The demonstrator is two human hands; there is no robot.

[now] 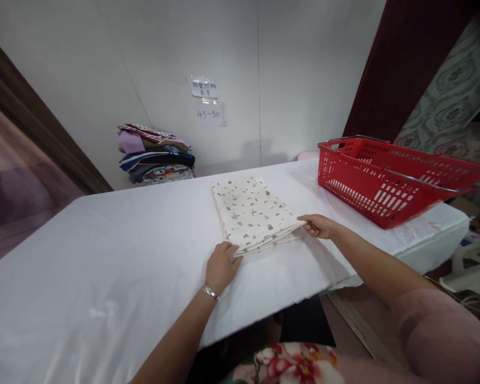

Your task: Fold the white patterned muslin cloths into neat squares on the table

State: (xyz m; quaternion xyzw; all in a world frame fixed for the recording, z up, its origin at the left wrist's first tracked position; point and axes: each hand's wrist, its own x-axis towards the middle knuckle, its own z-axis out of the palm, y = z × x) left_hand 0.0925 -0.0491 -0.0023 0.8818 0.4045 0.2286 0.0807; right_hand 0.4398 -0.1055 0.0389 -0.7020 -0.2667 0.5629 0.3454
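A folded cream cloth [254, 210] with small leaf and flower prints lies on the white-covered table [144, 256]. Its layered near edge is raised a little between my two hands. My left hand [222, 265], with a silver bracelet at the wrist, pinches the near left corner. The near right corner is pinched between the thumb and fingers of my right hand [319, 226].
A red plastic basket [356, 181] stands at the table's right end. Behind the table's back edge, a pile of folded fabrics [156, 154] sits by the wall. Paper labels [208, 113] are taped to the wall. A white stool [472, 266] is at the far right.
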